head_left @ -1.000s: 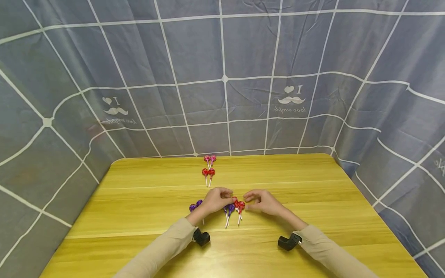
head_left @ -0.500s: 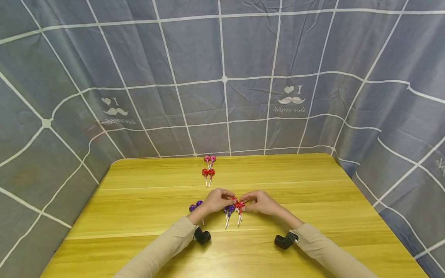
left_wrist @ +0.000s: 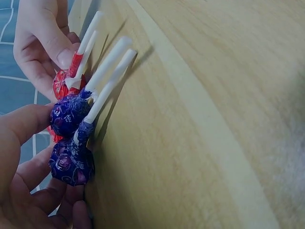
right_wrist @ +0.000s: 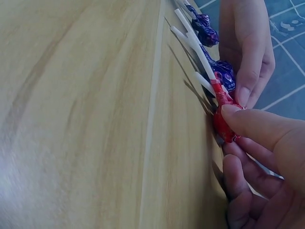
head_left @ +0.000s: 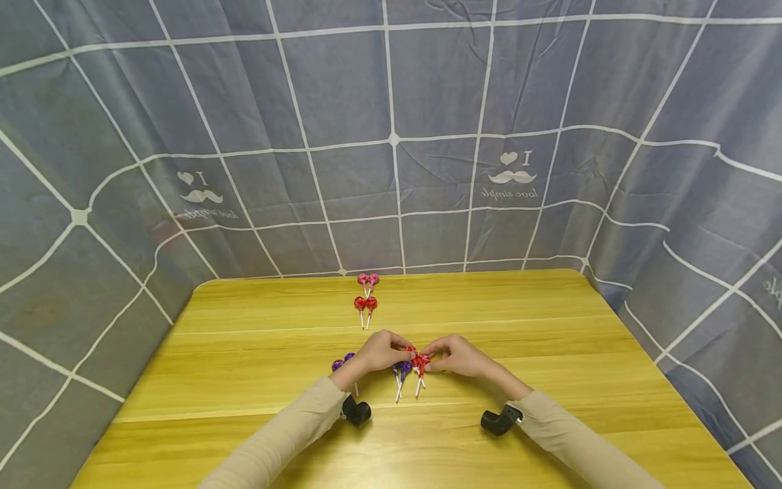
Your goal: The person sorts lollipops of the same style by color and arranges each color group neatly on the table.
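My right hand pinches a red-wrapped lollipop by its head between thumb and fingers. A second red lollipop lies close behind, its head between the thumb and forefinger of my left hand. Beside these, two purple lollipops lie with their white sticks toward me, near the left thumb and fingers. Under and beyond the left wrist, another purple pair is partly hidden by the forearm.
Farther back on the wooden table lie two red lollipops. Behind them, by the far edge, is a pink pair. A grey checked curtain hangs around the back and sides.
My right hand has moved left onto the near red lollipop and now pinches it. That lollipop's stick has shifted slightly left. The left hand has barely moved.
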Available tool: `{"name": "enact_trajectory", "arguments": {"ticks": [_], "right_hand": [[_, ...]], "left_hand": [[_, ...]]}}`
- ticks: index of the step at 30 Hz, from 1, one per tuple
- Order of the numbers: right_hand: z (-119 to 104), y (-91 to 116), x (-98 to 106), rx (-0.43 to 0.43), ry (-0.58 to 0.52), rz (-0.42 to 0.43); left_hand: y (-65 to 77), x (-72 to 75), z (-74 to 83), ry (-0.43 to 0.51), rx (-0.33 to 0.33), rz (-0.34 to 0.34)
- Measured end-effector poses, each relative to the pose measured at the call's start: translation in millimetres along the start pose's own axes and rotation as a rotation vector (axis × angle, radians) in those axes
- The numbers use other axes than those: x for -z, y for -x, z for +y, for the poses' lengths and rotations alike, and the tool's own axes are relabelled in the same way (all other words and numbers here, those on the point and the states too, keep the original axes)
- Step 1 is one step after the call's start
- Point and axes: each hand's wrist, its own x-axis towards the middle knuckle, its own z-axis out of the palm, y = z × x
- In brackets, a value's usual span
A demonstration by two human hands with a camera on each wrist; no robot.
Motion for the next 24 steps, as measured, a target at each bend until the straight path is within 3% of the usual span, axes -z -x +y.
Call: {"name": "enact_trajectory", "arguments": {"ticks": [4, 11, 16, 24], "right_hand": [[-0.3, -0.1, 1.8, -0.010, -0.002, -0.014], [5.1, 0.8, 6.9, -0.010, -0.034, -0.031], [10.7, 2.9, 11.0, -0.007, -0.083, -0.030], [16.4, 5.4, 17.8, 0.005, -0.101, 0.000]], "left_hand": [[-0.1, 0.8, -1.6, 0.013, 0.000, -0.005], [4.1, 4.3, 0.3, 0.028, -0.061, 0.013], [1.8, 2.0, 1.5, 0.044, -0.014, 0.021], [-2.3, 1.4, 4.2, 0.076, 0.008, 0.044]]}}
